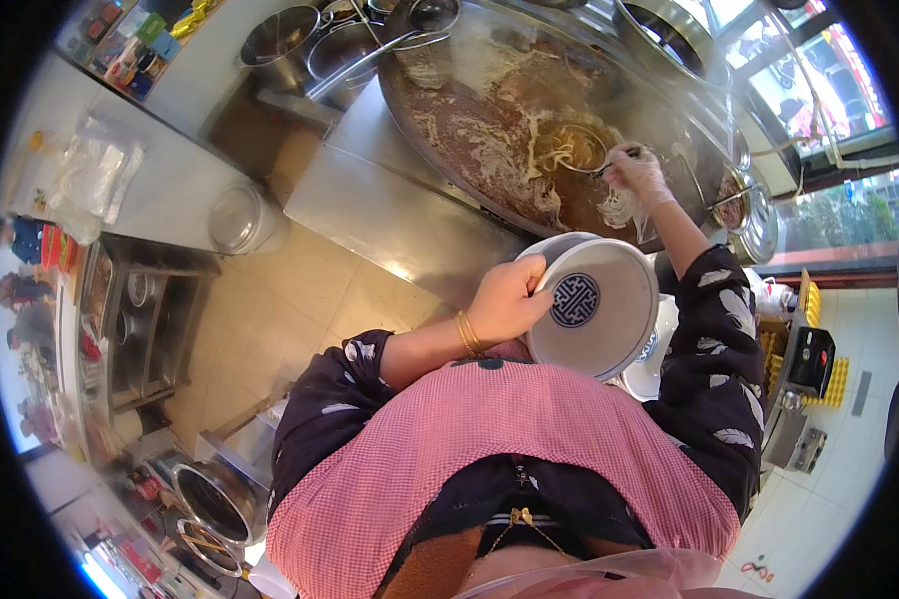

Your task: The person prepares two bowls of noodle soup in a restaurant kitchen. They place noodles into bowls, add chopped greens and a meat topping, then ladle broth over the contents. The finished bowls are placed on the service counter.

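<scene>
My left hand (508, 298) grips a white bowl (614, 299) with a blue round emblem inside, its thumb over the rim. A second rim shows behind it, so bowls may be stacked there. The bowl is tilted, its inside facing me. My right hand (635, 178), in a clear plastic glove, closes around the handle of a round ladle or strainer (580, 148). That tool's head lies in brown broth inside a very wide pan (449, 171). Pale foam streaks the liquid, and steam blurs its far side. What the ladle holds is hard to tell.
More white bowls (663, 337) stand beside my right elbow. A steel counter (389, 187) borders the pan. Metal pots (279, 37) and a long-handled ladle (359, 66) are at upper left. A lidded bucket (240, 221) stands left; a large pot (663, 41) sits beyond the pan.
</scene>
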Demonstrator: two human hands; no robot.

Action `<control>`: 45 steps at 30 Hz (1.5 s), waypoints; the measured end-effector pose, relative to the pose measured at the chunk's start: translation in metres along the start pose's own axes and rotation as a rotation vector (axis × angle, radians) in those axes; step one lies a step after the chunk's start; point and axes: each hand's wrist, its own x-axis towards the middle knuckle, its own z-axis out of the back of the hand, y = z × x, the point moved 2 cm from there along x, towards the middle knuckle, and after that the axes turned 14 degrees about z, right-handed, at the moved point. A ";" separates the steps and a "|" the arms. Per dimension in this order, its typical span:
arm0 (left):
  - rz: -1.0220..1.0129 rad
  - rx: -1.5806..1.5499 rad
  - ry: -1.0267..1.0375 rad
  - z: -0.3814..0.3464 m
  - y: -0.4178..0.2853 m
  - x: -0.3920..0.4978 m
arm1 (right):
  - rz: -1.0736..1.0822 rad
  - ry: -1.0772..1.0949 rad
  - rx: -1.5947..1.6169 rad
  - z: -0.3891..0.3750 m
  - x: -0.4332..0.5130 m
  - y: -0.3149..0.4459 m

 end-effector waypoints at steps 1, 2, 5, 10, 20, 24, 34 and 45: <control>-0.007 0.020 0.007 0.001 0.000 0.001 | 0.034 0.079 -0.075 -0.008 -0.009 0.003; 0.008 0.042 0.019 0.003 0.001 0.002 | 0.080 0.118 -0.193 -0.025 -0.016 0.005; 0.024 0.058 0.042 0.008 0.001 0.004 | 0.150 0.340 -0.231 -0.044 -0.039 0.013; 0.018 0.208 0.096 0.023 0.004 0.004 | 0.073 -0.126 0.108 -0.004 -0.007 0.027; -0.041 0.230 -0.298 0.090 0.075 0.002 | 0.764 0.223 -0.724 -0.068 -0.030 0.018; 0.165 0.375 -0.569 0.145 0.154 -0.027 | 0.283 0.215 -0.107 -0.037 -0.044 0.022; 0.794 0.258 -0.536 0.162 0.331 -0.109 | 0.002 0.123 -0.152 0.044 0.046 0.061; 1.097 0.169 -0.337 0.131 0.441 -0.119 | 0.095 0.281 -0.345 -0.082 -0.008 0.046</control>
